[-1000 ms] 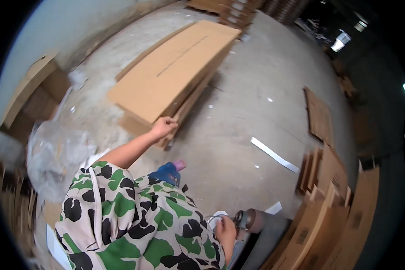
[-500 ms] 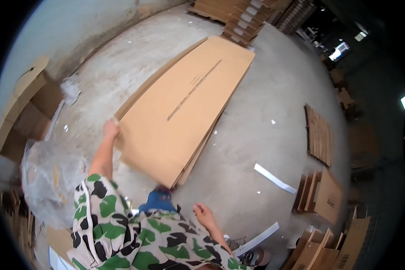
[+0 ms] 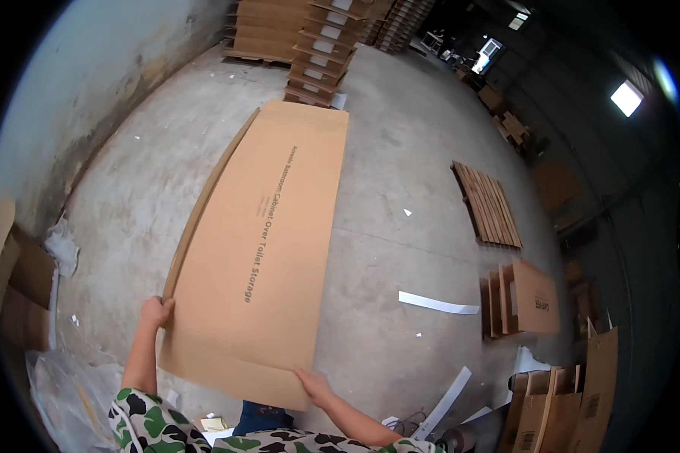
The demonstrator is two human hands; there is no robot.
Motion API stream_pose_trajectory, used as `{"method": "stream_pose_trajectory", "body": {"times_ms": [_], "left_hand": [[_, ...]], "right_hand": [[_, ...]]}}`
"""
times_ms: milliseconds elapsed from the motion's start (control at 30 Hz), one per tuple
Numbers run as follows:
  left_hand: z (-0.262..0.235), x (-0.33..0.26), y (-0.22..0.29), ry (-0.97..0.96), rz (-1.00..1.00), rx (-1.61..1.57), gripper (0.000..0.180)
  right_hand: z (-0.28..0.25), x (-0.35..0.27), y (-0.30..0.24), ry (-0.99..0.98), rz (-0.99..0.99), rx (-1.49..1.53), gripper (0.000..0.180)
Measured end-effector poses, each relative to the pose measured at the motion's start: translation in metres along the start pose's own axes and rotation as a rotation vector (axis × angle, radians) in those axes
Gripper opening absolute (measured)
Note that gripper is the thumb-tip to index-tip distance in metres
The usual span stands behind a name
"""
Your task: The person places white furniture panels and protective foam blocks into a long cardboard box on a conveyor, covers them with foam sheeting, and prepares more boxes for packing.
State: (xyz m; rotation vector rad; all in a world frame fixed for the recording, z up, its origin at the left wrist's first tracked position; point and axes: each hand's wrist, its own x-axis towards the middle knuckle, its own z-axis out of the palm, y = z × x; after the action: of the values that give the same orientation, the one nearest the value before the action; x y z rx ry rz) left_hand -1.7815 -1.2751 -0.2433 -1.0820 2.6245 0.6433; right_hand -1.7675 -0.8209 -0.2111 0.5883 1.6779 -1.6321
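Observation:
A long brown cardboard box (image 3: 287,249), folded flat with a line of dark print along it, stretches away in front of me. At its near left edge, my left hand (image 3: 157,311) is closed round the cardboard, thumb on top. My right hand (image 3: 313,386) grips the near right corner, its fingers partly hidden by the panel. A crease runs across the near end, where the flap bends down over my legs. Along the left side a narrow folded edge (image 3: 211,185) stands up from the main panel.
Stacked cardboard (image 3: 321,57) stands at the far end. A wooden pallet (image 3: 487,204) lies to the right, with upright boxes (image 3: 520,298) nearer. White strips (image 3: 438,303) and scraps lie on the concrete floor. Clear plastic sheeting (image 3: 72,400) is at the lower left, beside the wall (image 3: 113,83).
My right hand has gone from free beside the cardboard to gripping its near right corner. The sheet now points more straight ahead and its near end is closer to me. My view has turned right.

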Motion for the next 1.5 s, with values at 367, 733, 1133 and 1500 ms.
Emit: {"method": "stream_pose_trajectory", "body": {"times_ms": [367, 733, 1133, 1500], "left_hand": [[0.068, -0.078, 0.202, -0.869, 0.013, -1.039, 0.069], [0.065, -0.3, 0.264, -1.178, 0.476, -0.953, 0.069], [0.114, -0.537, 0.37, -1.203, 0.494, -1.075, 0.066], [0.064, -0.966, 0.409, -1.547, 1.399, -1.092, 0.058]], "right_hand": [[-0.207, -0.192, -0.172, 0.523, -0.374, -0.645, 0.03], [-0.127, -0.387, -0.116, 0.842, -1.104, -1.162, 0.022], [-0.144, -0.611, 0.145, 1.738, -1.144, -1.076, 0.027], [-0.041, -0.833, 0.402, 2.797, -0.628, -0.23, 0.03]]}}
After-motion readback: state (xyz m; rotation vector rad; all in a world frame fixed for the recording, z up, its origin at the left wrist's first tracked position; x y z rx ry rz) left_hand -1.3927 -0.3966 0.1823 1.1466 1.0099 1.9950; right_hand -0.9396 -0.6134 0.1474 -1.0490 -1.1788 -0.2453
